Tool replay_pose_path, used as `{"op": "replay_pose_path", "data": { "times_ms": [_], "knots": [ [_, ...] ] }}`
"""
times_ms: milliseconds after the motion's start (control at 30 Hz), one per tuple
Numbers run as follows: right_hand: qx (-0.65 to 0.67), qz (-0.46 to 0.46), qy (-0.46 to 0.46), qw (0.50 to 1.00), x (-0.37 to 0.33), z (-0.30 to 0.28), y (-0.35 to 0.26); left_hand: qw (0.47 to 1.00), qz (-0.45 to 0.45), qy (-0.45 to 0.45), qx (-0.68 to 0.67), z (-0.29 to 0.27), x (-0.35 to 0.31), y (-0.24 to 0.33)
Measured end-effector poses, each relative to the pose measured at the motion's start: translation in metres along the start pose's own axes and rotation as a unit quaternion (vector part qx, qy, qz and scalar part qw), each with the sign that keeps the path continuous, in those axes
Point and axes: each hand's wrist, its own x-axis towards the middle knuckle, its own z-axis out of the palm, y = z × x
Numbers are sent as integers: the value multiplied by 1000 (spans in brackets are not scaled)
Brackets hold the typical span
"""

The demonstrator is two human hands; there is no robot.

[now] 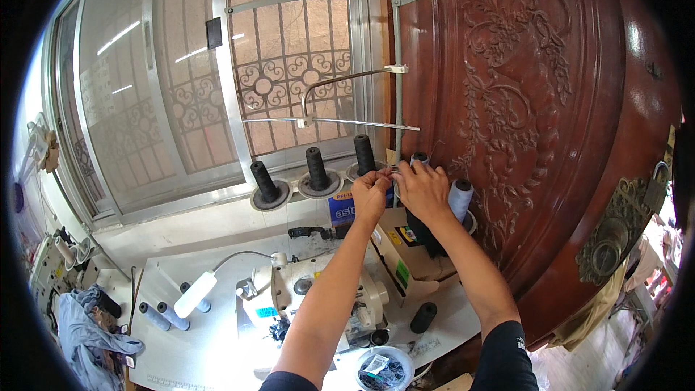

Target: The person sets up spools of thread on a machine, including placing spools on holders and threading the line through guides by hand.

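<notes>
In front of the thread stand, my left hand and my right hand meet with fingertips pinched close together. Whatever lies between them is too thin to make out. Just behind my left hand stands a dark thread cone on its round holder. Another dark cone shows past my right fingers. A pale blue thread cone is right of my right wrist. Farther left, two more dark cones, one outer and one inner, sit upright on holders.
Below my forearms a sewing machine stands on the white table, its lamp lit. Around it are a cardboard box, a loose dark cone and a plastic tub. A carved wooden door rises at right.
</notes>
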Motion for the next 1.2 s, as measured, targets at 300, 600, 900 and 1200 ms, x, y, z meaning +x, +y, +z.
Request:
{"op": "replay_pose_path", "data": {
  "times_ms": [300, 600, 900, 1200],
  "knots": [
    [8, -22, 23, 999, 9, 12, 6, 999, -10, 13, 44, 5, 0, -4],
    [183, 189, 61, 963, -38, -44, -12, 960, 75, 0, 271, 10, -5, -19],
    [184, 254, -336, 888, -183, -106, -62, 935, 89, -180, 292, 67, -99, 48],
    [465, 449, -105, 756, -216, -161, -35, 958, 115, -229, 125, 19, -188, 186]
  ]
}}
